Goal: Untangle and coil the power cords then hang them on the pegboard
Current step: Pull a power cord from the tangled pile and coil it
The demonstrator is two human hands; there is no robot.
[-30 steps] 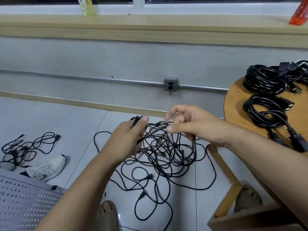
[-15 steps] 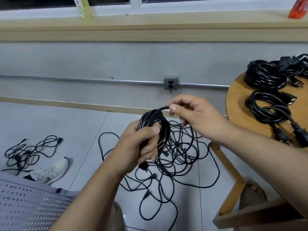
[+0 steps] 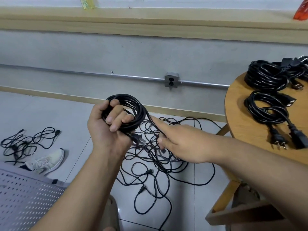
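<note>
My left hand (image 3: 106, 130) grips a coil of black power cord (image 3: 135, 105), held upright above the floor. The coil's plug (image 3: 137, 138) sticks out below my palm. One strand runs from the coil down to the right, and my right hand (image 3: 181, 145) pinches it between thumb and fingers, index finger lying along it. Under both hands a tangle of thin black cords (image 3: 150, 177) is spread over the tiled floor. The grey pegboard (image 3: 25, 197) lies flat at the bottom left.
A round wooden table (image 3: 241, 124) at the right carries two coiled black cords (image 3: 266, 112) (image 3: 265, 77). A smaller cord tangle (image 3: 28, 142) and a white shoe (image 3: 48, 160) lie at the left. A wall outlet (image 3: 171, 80) sits behind.
My left hand has turned and lifted the coil, which has grown by a loop. My right hand has slid from the coil's top down along the strand toward the tangle.
</note>
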